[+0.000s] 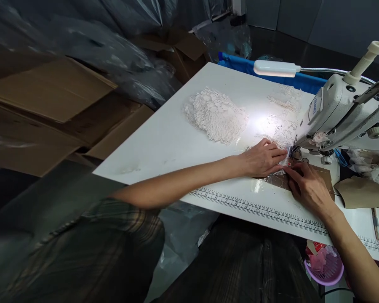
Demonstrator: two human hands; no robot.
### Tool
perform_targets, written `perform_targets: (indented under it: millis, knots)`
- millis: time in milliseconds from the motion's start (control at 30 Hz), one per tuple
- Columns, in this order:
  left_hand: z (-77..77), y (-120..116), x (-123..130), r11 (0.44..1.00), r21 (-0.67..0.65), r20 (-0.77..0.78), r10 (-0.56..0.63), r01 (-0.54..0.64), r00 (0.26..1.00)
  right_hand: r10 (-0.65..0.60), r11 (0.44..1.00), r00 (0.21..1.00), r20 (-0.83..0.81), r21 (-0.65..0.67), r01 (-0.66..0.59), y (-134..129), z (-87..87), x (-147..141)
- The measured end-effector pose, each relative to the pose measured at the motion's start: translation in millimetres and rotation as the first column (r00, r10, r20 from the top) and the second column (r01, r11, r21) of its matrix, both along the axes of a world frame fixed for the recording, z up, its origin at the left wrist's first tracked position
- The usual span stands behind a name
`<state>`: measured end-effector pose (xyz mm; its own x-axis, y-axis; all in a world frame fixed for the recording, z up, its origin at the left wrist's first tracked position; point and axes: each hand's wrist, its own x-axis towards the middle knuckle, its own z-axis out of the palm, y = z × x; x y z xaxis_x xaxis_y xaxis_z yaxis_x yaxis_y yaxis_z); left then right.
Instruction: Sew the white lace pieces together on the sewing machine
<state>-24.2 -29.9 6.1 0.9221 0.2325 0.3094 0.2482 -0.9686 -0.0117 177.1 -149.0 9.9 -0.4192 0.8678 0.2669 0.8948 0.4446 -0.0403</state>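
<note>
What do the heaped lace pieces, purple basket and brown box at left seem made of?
Heaped lace pieces: matte off-white thread, cotton or synthetic unclear, shown by openwork holes. Purple basket: probably plastic, smooth, with slotted walls. Brown box: likely cardboard, dull, suggested by stiff flaps.

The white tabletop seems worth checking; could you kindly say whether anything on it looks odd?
Yes: faint brownish smudges mark the tabletop near its left corner, standing out against the plain white surface; what left them cannot be told.

Lace pile (219, 115) lies left of sewing machine (330, 103).
</note>
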Motion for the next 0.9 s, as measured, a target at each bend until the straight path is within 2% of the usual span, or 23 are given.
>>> perform_targets:
  millis: [100, 200, 433, 900]
  knots:
    - [2.9, 11, 3, 0.996, -0.057, -0.020, -0.064, 0.063, 0.998, -0.057, 0.998, 0.998, 0.034, -0.019, 0.058, -1, 1.2, -4]
    - [2.9, 16, 4, 0.994, -0.094, 0.000, -0.062, 0.062, 0.998, -0.082, 0.996, 0.996, 0.045, -0.014, 0.083, -2, 1.6, -6]
    - [-5.8, 14, 5, 0.995, -0.089, 0.084, -0.045, 0.053, 0.995, -0.091, 0.996, 0.995, 0.043, 0.002, 0.091, -3, 3.2, -9]
    - [-10.1, 15, 6, 0.992, -0.099, 0.173, -0.061, 0.079, 0.983, -0.098, 0.995, 0.995, 0.036, -0.015, 0.098, -4, 2.8, -10]
